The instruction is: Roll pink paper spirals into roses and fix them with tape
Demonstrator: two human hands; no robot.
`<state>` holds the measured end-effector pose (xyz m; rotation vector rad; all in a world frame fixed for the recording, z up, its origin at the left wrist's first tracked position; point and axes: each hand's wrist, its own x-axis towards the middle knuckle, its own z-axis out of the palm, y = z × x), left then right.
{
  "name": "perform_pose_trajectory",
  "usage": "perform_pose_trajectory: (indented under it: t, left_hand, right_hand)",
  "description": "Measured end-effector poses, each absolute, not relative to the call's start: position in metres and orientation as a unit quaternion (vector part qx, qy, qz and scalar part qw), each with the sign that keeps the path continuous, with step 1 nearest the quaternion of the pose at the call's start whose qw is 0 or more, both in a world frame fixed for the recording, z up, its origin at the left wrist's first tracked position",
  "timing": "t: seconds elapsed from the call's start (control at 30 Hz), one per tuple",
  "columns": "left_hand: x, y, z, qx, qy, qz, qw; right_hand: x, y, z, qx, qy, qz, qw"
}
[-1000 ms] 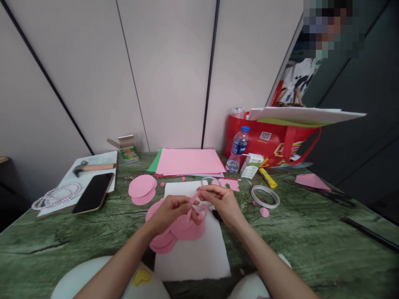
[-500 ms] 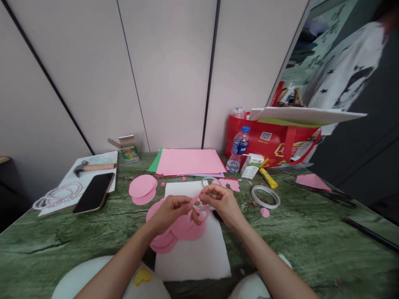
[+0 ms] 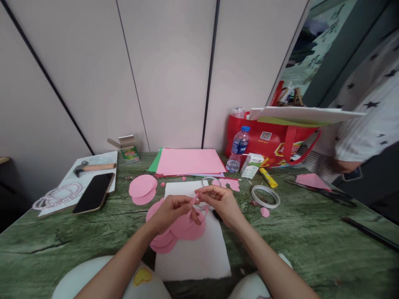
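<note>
Fingers of left hand (image 3: 170, 214) and right hand (image 3: 220, 201) pinching a thin, curling pink paper strip (image 3: 194, 201) above smooth pink paper discs (image 3: 188, 228) and a matte white sheet (image 3: 195, 259), on green wood-grained tabletop (image 3: 115, 232).

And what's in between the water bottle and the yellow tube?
A small white carton with green marks is between the water bottle and the yellow tube. You can see it in the head view.
</note>
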<state>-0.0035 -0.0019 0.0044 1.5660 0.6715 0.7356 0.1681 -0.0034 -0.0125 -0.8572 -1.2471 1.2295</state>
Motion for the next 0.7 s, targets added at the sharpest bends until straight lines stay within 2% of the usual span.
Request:
perform_pose_trajectory:
  t: [0.7]
  left_hand:
    - [-0.0047,-0.0015,0.0026,0.677,0.284,0.312,0.604]
  right_hand:
    - [0.1673,-0.0029,-0.0138,-0.364,-0.49,0.54,0.58]
